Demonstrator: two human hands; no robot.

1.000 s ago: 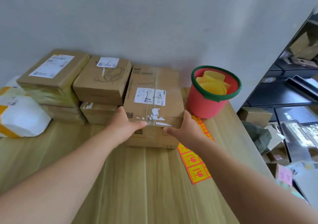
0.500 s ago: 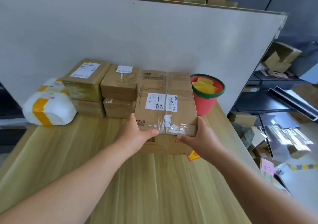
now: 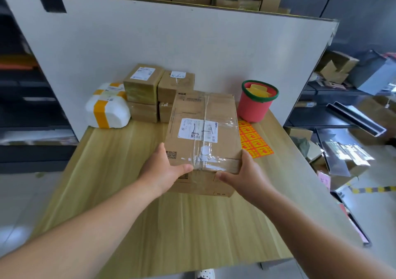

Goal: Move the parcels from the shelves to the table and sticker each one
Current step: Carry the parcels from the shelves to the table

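Observation:
A long brown cardboard parcel [image 3: 203, 128], taped and carrying a white label, lies on top of a second brown box [image 3: 201, 187] at the middle of the wooden table [image 3: 120, 171]. My left hand [image 3: 165, 169] grips the parcel's near left corner, thumb on the top face. At the near right corner my right hand [image 3: 244, 175] holds it too. A sheet of orange and yellow stickers [image 3: 255, 142] lies flat just right of the parcel.
Stacked brown boxes [image 3: 142, 88] and a white parcel with yellow tape [image 3: 107, 113] stand at the back left against a white board. A red bucket with a green rim [image 3: 256, 104] stands at the back right. Shelves with cartons flank the table.
The view has pulled back from the table. The held parcel and the box under it now sit nearer to me, away from the back stack, and more of the sticker sheet shows.

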